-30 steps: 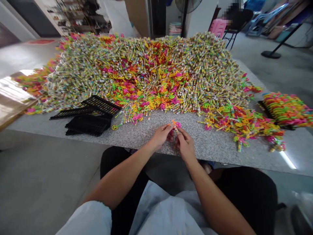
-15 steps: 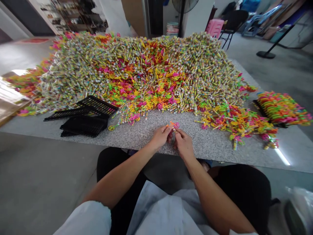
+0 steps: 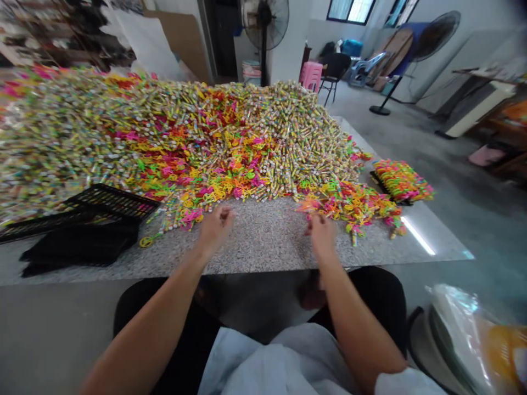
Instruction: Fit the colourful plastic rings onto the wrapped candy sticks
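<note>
My left hand [image 3: 216,227] hovers over the speckled stone table [image 3: 263,241], close to the front edge of a huge pile of small colourful tubes and plastic rings [image 3: 185,126]. Its fingers are curled and blurred by motion. My right hand [image 3: 321,237] is pinched on a small orange and pink plastic piece [image 3: 307,206], right beside a smaller heap of bright plastic pieces [image 3: 358,204]. The two hands are apart, with bare tabletop between them.
Black plastic trays [image 3: 94,219] lie stacked at the left front of the table. A black tray stacked with neat rows of coloured pieces [image 3: 401,180] sits at the right edge. A plastic bag [image 3: 465,334] lies by my right knee. A standing fan [image 3: 265,22] and chairs stand behind.
My hands, joined on one small piece before, have moved apart: the left went left toward the pile, the right went right with the orange and pink piece. The view swung right.
</note>
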`<action>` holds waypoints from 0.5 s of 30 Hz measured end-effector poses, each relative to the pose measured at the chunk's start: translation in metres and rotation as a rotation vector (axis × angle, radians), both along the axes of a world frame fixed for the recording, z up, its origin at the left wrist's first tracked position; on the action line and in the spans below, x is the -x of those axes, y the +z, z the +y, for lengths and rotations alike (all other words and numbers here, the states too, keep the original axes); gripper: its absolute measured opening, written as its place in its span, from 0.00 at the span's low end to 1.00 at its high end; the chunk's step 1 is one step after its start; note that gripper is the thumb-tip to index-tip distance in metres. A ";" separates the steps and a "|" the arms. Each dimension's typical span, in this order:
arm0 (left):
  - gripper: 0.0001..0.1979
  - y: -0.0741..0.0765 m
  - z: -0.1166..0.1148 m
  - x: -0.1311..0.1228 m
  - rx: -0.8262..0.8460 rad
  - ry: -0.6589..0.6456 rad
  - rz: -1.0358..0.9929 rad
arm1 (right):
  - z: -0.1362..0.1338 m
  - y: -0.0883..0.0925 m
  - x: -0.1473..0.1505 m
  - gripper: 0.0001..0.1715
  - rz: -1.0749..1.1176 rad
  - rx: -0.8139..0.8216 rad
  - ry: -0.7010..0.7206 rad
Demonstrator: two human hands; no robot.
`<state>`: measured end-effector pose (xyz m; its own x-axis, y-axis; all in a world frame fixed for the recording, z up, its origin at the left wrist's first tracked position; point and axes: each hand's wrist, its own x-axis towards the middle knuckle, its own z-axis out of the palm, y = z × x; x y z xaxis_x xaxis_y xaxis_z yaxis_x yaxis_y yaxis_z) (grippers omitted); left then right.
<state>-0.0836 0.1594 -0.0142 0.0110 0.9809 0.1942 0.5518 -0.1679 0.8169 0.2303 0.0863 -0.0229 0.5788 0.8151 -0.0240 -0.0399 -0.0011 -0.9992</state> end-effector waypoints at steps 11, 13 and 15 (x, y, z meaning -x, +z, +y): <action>0.28 0.012 0.025 0.079 0.022 0.200 0.838 | 0.022 -0.040 -0.014 0.20 -0.375 0.142 0.326; 0.27 0.011 0.028 0.074 -0.042 0.156 0.821 | 0.031 -0.042 0.022 0.19 -0.669 0.083 0.430; 0.32 0.011 0.035 0.068 -0.102 0.127 0.779 | 0.047 -0.036 0.056 0.19 -0.887 0.034 0.472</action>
